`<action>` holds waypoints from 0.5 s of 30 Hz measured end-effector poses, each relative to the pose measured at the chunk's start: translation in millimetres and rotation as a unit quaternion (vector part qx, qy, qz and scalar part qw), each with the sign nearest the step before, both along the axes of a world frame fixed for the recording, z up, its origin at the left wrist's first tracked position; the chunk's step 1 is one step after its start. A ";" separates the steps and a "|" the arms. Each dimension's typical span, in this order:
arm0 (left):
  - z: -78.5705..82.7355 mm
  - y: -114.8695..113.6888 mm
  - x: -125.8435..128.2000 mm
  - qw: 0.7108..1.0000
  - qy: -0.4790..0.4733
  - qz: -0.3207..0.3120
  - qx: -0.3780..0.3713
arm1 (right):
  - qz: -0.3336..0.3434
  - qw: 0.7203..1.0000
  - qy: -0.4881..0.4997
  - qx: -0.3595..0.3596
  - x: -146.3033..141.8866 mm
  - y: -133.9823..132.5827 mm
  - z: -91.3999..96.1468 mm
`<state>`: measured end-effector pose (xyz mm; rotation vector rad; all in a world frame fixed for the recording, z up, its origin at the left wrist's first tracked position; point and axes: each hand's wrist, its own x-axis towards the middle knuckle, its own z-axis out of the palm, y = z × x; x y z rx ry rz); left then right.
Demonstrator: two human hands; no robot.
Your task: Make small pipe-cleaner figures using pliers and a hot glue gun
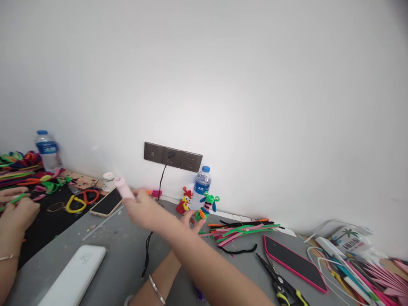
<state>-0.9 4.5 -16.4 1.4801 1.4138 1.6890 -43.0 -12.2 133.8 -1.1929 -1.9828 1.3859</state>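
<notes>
My right hand reaches across to the left above the grey table. It is smeared by motion and closed on a pink tube-shaped object. My left arm, with a silver bracelet, passes under the right forearm. My left hand lies mostly hidden behind that forearm, its visible fingers stretched out by the green-and-blue pipe-cleaner figure. A red-and-yellow pipe-cleaner figure stands just left of it.
Loose pipe cleaners, a pink-cased phone and pliers lie to the right. A white power bank, a gold phone and a black cable are on the left, where another person's hands work. Water bottles stand by the wall.
</notes>
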 end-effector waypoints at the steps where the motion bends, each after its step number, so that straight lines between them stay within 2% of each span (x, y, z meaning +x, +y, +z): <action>1: -0.1 -1.5 0.8 0.999 0.005 -0.048 -0.008 | 0.006 0.998 -0.050 0.039 -11.8 -3.3 -9.2; 3: 0.1 -3.7 3.7 0.989 0.003 -0.142 -0.029 | 0.032 0.989 -0.123 0.079 -31.7 -12.1 -26.7; 5: 1.5 -5.4 6.7 0.982 -0.010 -0.181 -0.045 | 0.033 0.978 -0.179 0.099 -48.9 -19.0 -43.9; 8: 6.3 -7.7 8.0 0.979 -0.030 -0.192 -0.066 | -0.006 0.959 -0.271 0.086 -72.1 -19.2 -72.2; 11: 10.3 -9.1 6.4 0.978 -0.045 -0.190 -0.068 | -0.039 0.948 -0.301 0.097 -86.4 -13.2 -98.9; 13: 11.0 -9.0 5.4 0.979 -0.047 -0.188 -0.058 | -0.050 0.943 -0.314 0.097 -86.2 -13.8 -108.5; 15: 10.3 -8.1 4.9 0.981 -0.046 -0.184 -0.047 | -0.039 0.937 -0.324 0.123 -76.8 -22.4 -107.8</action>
